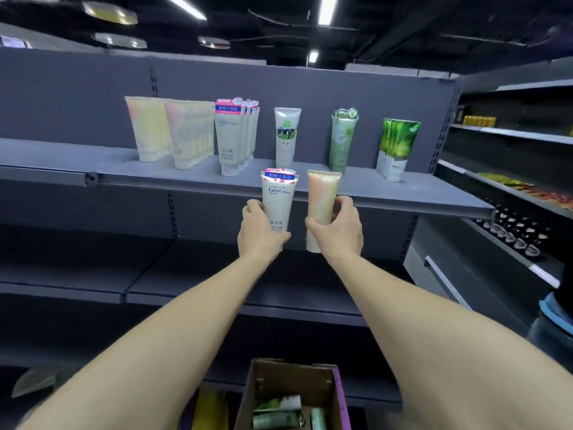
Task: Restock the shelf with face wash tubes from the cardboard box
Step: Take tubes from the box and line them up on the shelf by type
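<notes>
Head view: two hands, one tube each: left hand (259, 234) white tube (278, 200), right hand (339, 229) peach tube (321, 206)

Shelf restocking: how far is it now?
Done: six groups of tubes stand on the shelf. In hand: left hand grips a white tube, right hand a peach tube, both below the shelf edge. Left: green tubes in the box.

Both forearms (173, 330) and hands (260, 234) are bare, no sleeves showing.

"Facial" is printed on the white tube (278, 202) in hand and the matching shelf tubes (231, 136).
</notes>
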Motion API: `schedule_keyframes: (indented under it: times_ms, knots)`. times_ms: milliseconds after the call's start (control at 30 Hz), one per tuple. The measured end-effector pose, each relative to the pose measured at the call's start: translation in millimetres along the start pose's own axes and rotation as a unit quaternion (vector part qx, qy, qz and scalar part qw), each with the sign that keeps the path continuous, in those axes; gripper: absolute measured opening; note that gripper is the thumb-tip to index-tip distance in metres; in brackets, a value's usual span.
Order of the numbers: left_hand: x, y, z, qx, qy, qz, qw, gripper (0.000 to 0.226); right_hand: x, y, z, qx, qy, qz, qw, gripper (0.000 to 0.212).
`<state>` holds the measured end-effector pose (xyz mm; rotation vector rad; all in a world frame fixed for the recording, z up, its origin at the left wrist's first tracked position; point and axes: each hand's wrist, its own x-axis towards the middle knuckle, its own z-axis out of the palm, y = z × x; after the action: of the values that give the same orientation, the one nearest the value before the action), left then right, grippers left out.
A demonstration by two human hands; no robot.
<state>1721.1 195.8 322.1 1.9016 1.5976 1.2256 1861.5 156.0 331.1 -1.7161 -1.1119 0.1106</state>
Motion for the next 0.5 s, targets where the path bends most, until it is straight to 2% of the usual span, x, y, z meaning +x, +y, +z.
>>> schedule_keyframes:
  times_ms: [167, 500]
  knots:
    - [21, 22, -22, -0.01, 0.023, 0.023, 0.999, 0.069, 18, -30, -9, -0.001, 0.015, -0.023, 1.0, 0.055]
    - [36, 25, -45, -0.036, 0.058, 0.017, 0.998, 0.066, 26, -54, -6, -0.006, 0.027, -0.037, 0.999, 0.056]
